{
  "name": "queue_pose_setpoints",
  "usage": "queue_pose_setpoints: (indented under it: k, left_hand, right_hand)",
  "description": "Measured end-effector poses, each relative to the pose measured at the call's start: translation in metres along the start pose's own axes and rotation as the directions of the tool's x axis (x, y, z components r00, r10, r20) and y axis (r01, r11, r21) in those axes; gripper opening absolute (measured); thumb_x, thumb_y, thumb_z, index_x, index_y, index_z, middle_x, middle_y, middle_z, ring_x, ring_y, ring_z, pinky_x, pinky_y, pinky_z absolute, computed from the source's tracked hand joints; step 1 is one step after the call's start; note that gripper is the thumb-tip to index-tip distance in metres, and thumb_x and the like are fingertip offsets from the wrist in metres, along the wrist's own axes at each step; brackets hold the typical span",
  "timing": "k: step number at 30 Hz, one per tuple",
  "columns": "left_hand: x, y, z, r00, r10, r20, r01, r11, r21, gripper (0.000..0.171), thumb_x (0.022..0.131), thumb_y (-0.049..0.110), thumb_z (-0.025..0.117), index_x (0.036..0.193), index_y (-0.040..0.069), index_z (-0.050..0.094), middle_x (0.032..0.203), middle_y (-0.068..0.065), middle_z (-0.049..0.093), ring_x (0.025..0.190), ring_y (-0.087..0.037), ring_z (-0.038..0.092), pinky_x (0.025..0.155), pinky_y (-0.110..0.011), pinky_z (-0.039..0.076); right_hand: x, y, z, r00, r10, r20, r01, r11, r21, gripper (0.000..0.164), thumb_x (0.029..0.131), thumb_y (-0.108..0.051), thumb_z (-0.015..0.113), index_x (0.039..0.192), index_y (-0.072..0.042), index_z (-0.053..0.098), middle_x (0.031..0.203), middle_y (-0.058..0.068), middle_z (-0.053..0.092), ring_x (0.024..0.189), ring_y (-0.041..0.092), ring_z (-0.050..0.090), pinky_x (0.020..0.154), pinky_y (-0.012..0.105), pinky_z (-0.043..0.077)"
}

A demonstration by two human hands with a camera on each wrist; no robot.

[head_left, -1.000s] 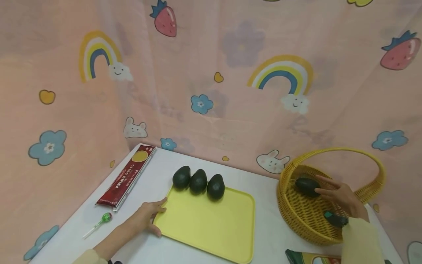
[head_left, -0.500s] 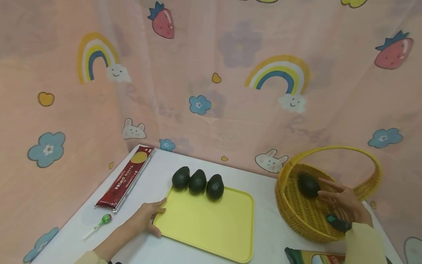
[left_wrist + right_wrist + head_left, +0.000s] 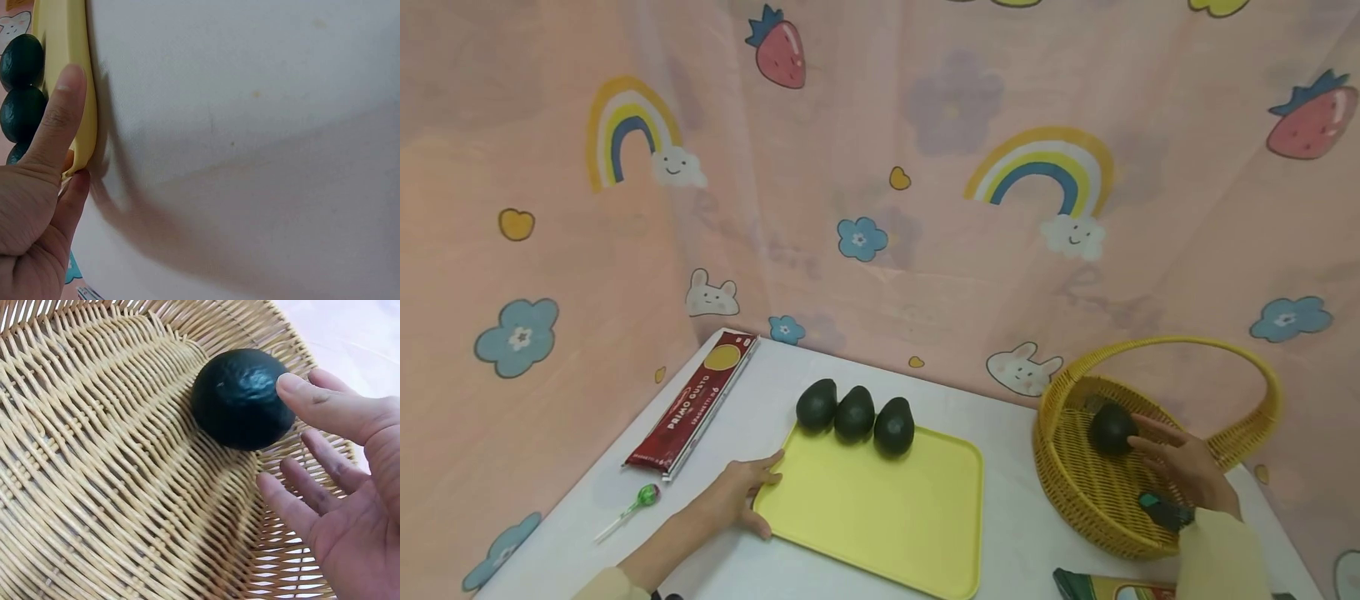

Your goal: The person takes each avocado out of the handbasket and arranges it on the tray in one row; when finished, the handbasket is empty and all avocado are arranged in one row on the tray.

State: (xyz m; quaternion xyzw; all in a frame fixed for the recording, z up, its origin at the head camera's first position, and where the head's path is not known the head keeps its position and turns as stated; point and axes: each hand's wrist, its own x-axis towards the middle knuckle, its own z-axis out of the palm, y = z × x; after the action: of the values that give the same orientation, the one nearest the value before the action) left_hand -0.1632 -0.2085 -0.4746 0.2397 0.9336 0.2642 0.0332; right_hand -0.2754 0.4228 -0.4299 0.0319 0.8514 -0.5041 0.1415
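Note:
In the head view my left hand (image 3: pixel 737 498) grips the left edge of a yellow tray (image 3: pixel 880 508). Its thumb lies along the tray's side in the left wrist view, with fingers under the corner. Three dark green avocados (image 3: pixel 854 414) sit in a row at the tray's far left edge. On the right, my right hand (image 3: pixel 1187 467) reaches into a yellow wicker basket (image 3: pixel 1075 508) with a tall handle. A single dark avocado (image 3: pixel 240 400) lies in there against the wall. The thumb tip meets its side, while the other fingers stay spread and loosely extended below.
A red spaghetti packet (image 3: pixel 694 404) and a green-wrapped lollipop (image 3: pixel 638 503) lie left of the tray. A green and yellow packet (image 3: pixel 1112 587) lies at the front right, partly under the sleeve. Behind the white table hangs a pink printed cloth (image 3: pixel 880 317).
The avocado in the basket has turned from lying lengthwise to showing a round end, shifting slightly right. My right fingers followed it. The left hand keeps its hold on the tray.

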Motion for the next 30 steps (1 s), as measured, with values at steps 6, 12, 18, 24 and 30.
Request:
queue_pose_setpoints:
  k: [6, 12, 18, 24, 30]
  left_hand:
    - [0.000, 0.001, -0.002, 1.000, -0.014, 0.008, 0.014, 1.000, -0.008, 0.077, 0.051, 0.027, 0.089, 0.112, -0.013, 0.063, 0.135, -0.030, 0.048, 0.117, -0.046, 0.052, 0.095, -0.049, 0.047]
    - [0.000, 0.001, -0.001, 1.000, -0.014, 0.004, 0.014, 1.000, -0.016, 0.078, 0.050, 0.027, 0.089, 0.111, -0.014, 0.063, 0.134, -0.030, 0.049, 0.117, -0.046, 0.052, 0.094, -0.050, 0.047]
    - [-0.001, 0.000, -0.001, 1.000, -0.019, 0.002, 0.019, 1.000, -0.009, 0.079, 0.050, 0.027, 0.089, 0.112, -0.013, 0.063, 0.134, -0.029, 0.049, 0.117, -0.045, 0.052, 0.094, -0.049, 0.047]
    - [-0.001, -0.002, 0.000, 1.000, -0.010, -0.009, 0.010, 1.000, 0.004, 0.079, 0.048, 0.028, 0.090, 0.111, -0.012, 0.064, 0.133, -0.029, 0.050, 0.116, -0.045, 0.053, 0.093, -0.047, 0.048]
    - [0.000, -0.002, 0.002, 1.000, -0.009, -0.004, 0.009, 1.000, -0.012, 0.078, 0.049, 0.027, 0.090, 0.111, -0.013, 0.064, 0.134, -0.029, 0.050, 0.116, -0.045, 0.054, 0.092, -0.047, 0.049]
  right_hand:
    - [0.004, 0.003, 0.004, 1.000, -0.010, 0.011, 0.011, 0.996, -0.091, 0.078, 0.098, -0.036, 0.054, 0.151, -0.002, 0.008, 0.151, 0.037, 0.005, 0.107, 0.014, 0.057, 0.090, 0.037, 0.054]
    - [0.009, 0.006, 0.012, 0.999, -0.034, -0.008, 0.034, 0.999, -0.018, 0.079, 0.099, -0.034, 0.052, 0.150, -0.003, 0.001, 0.150, 0.038, -0.007, 0.135, 0.053, 0.014, 0.086, 0.027, 0.055]
    - [0.016, 0.002, 0.020, 0.999, -0.044, -0.022, 0.043, 0.999, -0.032, 0.075, 0.099, -0.035, 0.052, 0.150, -0.005, 0.006, 0.150, 0.037, -0.006, 0.133, 0.058, 0.014, 0.079, 0.025, 0.056]
    - [0.021, -0.004, 0.025, 0.999, 0.004, -0.048, -0.006, 0.999, -0.034, 0.080, 0.096, -0.040, 0.055, 0.151, -0.007, 0.006, 0.148, 0.040, -0.009, 0.136, 0.057, 0.005, 0.070, 0.022, 0.052]
    - [0.019, 0.008, 0.026, 0.993, 0.057, -0.099, -0.048, 0.995, 0.086, 0.082, 0.094, -0.036, 0.060, 0.151, -0.013, 0.006, 0.150, 0.035, -0.012, 0.138, 0.051, 0.010, 0.074, 0.021, 0.056]
